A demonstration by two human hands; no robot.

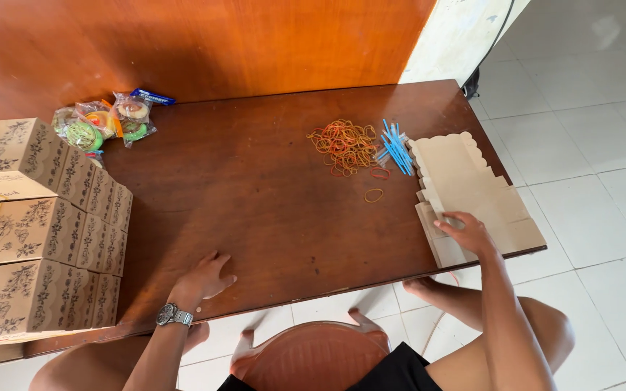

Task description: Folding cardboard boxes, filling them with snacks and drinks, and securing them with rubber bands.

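Dark brown wooden table fills most of the view, backed by an orange-brown wooden wall panel; white tiled floor to the right.

Left edge of the table: stacked tan cardboard boxes with dark floral print, three tiers, some tied with rubber bands. Just behind them, a bundle of small clear plastic packets holding round coloured items.

Right end of the table: stack of flat unfolded tan cardboard box blanks with scalloped edges, overhanging the near right corner a bit.

My right arm is extended forward and out to the right, elbow low, wrist slightly bent. My right hand is palm down on the near-left part of the blanks, fingers curled onto the top sheet's edge; touching it, can't tell if it's actually pinched.

My left arm comes up from below, silver wristwatch on the wrist. My left hand lies flat on bare table near the front edge, fingers spread and relaxed, holding nothing, well apart from the boxes.

Mid-table toward the back: loose pile of orange and yellow rubber bands, a few strays nearer me. Touching its right side, a small bunch of thin blue plastic sticks, just beside the blanks.
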